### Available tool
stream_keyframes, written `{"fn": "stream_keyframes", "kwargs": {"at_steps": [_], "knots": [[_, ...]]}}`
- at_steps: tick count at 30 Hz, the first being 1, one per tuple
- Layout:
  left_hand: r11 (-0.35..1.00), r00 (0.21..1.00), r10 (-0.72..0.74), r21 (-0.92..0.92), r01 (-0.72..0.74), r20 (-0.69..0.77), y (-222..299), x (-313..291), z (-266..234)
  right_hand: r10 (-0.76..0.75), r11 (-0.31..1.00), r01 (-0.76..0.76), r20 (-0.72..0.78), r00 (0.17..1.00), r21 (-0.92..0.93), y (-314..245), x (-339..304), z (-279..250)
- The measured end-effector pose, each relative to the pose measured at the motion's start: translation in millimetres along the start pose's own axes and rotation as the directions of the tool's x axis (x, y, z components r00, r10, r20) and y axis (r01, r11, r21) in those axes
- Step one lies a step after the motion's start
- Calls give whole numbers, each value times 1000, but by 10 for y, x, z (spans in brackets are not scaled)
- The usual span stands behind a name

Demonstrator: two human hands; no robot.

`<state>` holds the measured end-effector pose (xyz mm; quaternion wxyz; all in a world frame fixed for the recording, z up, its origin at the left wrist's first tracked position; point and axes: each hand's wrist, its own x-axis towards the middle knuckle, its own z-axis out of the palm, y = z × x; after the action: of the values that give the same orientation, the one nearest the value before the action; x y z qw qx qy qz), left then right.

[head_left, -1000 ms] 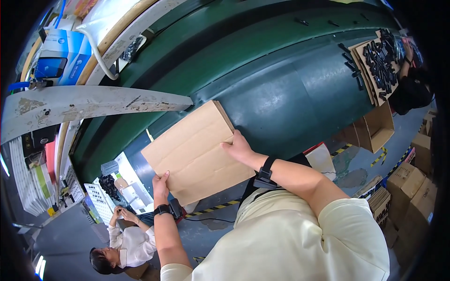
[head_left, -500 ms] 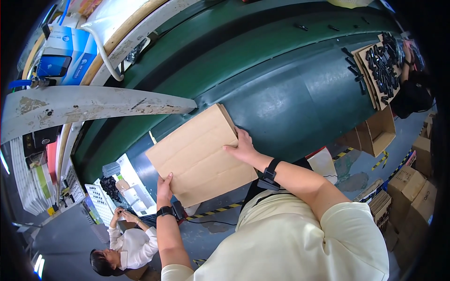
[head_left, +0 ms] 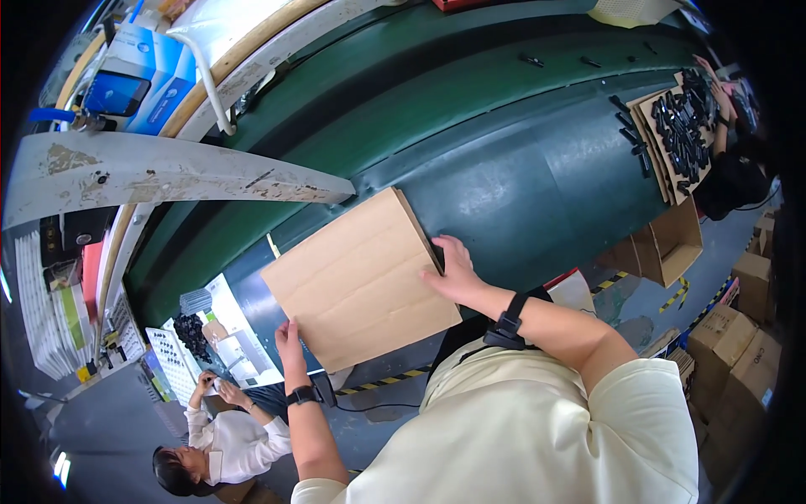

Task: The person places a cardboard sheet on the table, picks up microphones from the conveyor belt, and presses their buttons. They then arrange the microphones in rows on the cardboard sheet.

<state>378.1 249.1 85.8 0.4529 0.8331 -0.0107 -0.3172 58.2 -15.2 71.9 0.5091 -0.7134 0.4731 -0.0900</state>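
Note:
A stack of flat brown cardboard sheets (head_left: 361, 281) lies on the dark green work surface in front of me, tilted in view. At its right edge my right hand (head_left: 456, 273) is open, fingers stretched along the side of the stack and thumb near the top sheet's edge. My left hand (head_left: 290, 346) is at the stack's lower left edge, its fingers stretched upward along the side and not wrapped round the sheets. Each wrist wears a black strap with a small device.
A worn white metal post (head_left: 185, 172) juts in from the left. At far right, black parts (head_left: 682, 126) lie on cardboard beside another person (head_left: 739, 176). A person in white (head_left: 239, 441) works at lower left. An open carton (head_left: 672, 244) stands by the bench.
My right hand has slid outward off the top sheet to the stack's right edge. My left hand has let go of its edge and moved slightly left. The sheets look more evenly lined up.

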Motion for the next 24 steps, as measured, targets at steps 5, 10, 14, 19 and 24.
{"fn": "stream_keyframes", "kwargs": {"at_steps": [5,10,14,19,24], "knots": [[986,995,100,133,-101,18,-101,-236,-56,-41,995,48,78,996,-87,-119,-72,-93],[981,981,191,35,-190,-26,79,-570,-100,-113,993,115,60,992,-40,-127,-106,-306],[948,950,304,76,-309,76,354,-1074,69,-160,983,157,25,987,95,36,-88,-701],[875,849,419,109,-473,322,597,-1553,800,-122,983,134,-97,988,128,268,-144,-1586],[869,789,422,48,-492,447,533,-1744,1966,-10,995,-8,-189,982,-95,585,-263,-2587]]}}
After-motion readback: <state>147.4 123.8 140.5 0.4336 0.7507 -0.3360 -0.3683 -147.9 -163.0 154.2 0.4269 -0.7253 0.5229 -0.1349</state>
